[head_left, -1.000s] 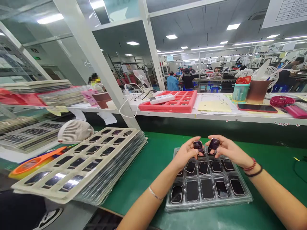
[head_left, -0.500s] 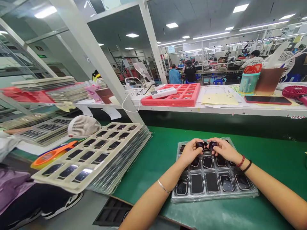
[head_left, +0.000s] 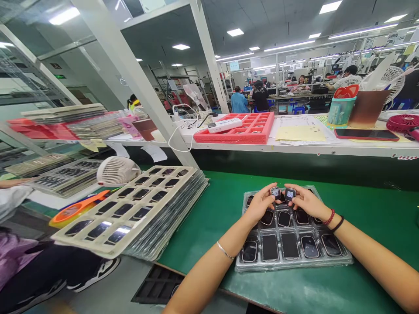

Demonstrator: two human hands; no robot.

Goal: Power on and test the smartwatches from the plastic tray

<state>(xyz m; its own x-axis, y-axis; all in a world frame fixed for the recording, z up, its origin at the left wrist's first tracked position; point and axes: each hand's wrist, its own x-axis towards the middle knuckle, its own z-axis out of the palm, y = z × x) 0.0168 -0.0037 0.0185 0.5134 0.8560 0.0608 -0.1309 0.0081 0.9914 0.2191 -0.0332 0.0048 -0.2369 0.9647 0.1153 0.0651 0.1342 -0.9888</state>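
My left hand [head_left: 261, 203] pinches a smartwatch body [head_left: 275, 192] whose small screen is lit with a pale pattern. A second smartwatch body [head_left: 290, 194], its screen lit the same way, is gripped between the fingers of my right hand [head_left: 307, 201]. Both are held side by side just above the far rows of a clear plastic tray [head_left: 296, 265]. Dark square watch faces, such as one watch [head_left: 309, 247], lie in several of its pockets. Two front pockets in the middle look plain black. My hands hide part of the far row.
Left of the tray rises a tall stack of trays [head_left: 122, 235] topped by more watches. Behind it are a white fan [head_left: 118, 171] and an orange tape roll [head_left: 78, 207]. A shelf [head_left: 294, 150] runs across the back, carrying a red foam tray [head_left: 258, 138]. A person's leg [head_left: 65, 266] is at lower left.
Both watch screens were dark and now show a lit pale pattern. My hands stay nearly in the same place over the tray.
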